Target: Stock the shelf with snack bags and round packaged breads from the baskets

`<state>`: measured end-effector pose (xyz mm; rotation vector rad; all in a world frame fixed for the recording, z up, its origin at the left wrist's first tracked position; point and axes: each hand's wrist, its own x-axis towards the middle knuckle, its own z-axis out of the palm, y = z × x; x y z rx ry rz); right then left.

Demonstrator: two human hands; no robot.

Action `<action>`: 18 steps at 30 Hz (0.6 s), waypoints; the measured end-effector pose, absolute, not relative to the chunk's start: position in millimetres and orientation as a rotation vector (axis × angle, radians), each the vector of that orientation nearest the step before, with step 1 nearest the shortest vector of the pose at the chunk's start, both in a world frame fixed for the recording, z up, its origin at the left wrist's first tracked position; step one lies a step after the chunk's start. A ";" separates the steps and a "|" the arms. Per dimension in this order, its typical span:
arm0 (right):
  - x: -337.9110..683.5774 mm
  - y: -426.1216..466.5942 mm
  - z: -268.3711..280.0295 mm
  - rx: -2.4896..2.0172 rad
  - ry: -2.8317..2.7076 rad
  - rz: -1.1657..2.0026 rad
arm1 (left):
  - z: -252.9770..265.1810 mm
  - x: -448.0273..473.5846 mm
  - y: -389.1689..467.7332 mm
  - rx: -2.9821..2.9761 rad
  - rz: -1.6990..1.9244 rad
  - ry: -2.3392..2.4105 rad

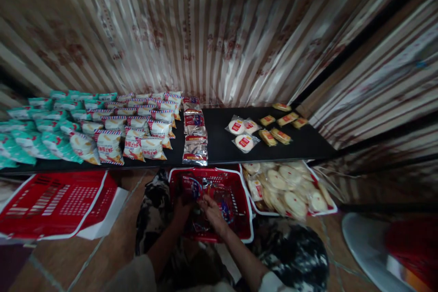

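Observation:
Over a red basket point(247, 200) with a white rim, a dark red and blue snack packet point(192, 187) is up between my two hands. My left hand point(183, 210) is closed at its lower left, the fingers largely in shadow. My right hand point(214, 213) pinches near its lower right corner. Beneath them in the basket lie more shiny red and blue packets point(224, 210). Similar packets point(194, 123) stand in a column on the black shelf point(217, 134), straight ahead of the basket.
White puffed-snack bags point(109, 147) and teal bags point(25, 145) stand in rows on the shelf's left. Round wrapped crackers point(244, 142) and yellow packets point(281, 136) lie on its right. A basket of round crackers point(294, 203) is beside mine; another red basket point(82, 198) sits left.

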<state>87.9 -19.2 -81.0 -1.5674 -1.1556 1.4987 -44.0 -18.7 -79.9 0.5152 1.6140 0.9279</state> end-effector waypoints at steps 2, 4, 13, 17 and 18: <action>95.9 -22.5 -67.6 -1.495 -1.143 1.535 | -74.8 -43.7 -25.2 0.481 0.933 1.536; 103.5 -24.6 -50.6 -1.461 -1.130 1.504 | -70.0 -45.0 -31.3 0.519 0.897 1.478; 123.3 -35.1 25.6 -1.355 -1.121 1.410 | -4.5 -38.0 -41.1 0.791 0.947 1.250; 121.8 -32.6 36.5 -1.330 -1.052 1.404 | 27.4 -29.5 -29.4 0.741 1.045 1.153; 120.5 -31.1 39.2 -1.337 -1.054 1.376 | 32.0 -28.4 -25.2 0.737 1.082 1.138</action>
